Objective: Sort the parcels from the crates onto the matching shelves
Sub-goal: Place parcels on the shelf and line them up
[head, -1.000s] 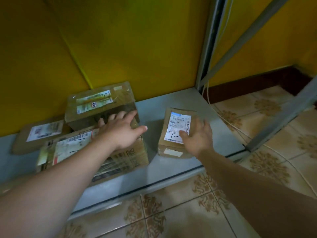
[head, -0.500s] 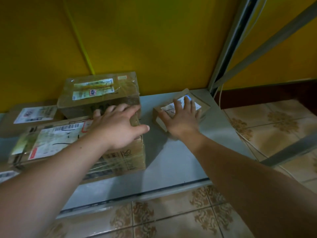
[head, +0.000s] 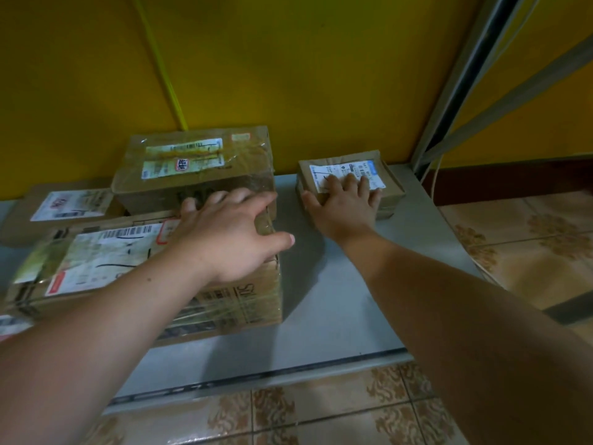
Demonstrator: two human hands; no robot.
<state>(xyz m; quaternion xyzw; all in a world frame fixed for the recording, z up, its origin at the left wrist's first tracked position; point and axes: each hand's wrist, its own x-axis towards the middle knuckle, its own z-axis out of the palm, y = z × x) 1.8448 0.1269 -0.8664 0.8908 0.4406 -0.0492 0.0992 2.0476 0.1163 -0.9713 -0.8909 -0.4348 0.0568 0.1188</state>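
Right hand (head: 345, 205) lay flat, fingers spread, grip wide, pressing the small parcel (head: 390, 187) near the grey shelf's (head: 337, 303) back right corner by the yellow wall (head: 288, 69). Left hand (head: 231, 237) rested open-palmed on the large front parcel (head: 106, 261); a taped parcel (head: 192, 168) sat just behind it.

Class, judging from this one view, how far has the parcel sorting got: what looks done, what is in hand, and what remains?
Done: the tall taped box and the flat parcel lie against the yellow wall on the grey shelf. In hand: the right hand lies flat on the small labelled parcel near the wall, and the left hand rests on the large front box. Left: no crates show, so the remainder cannot be judged.
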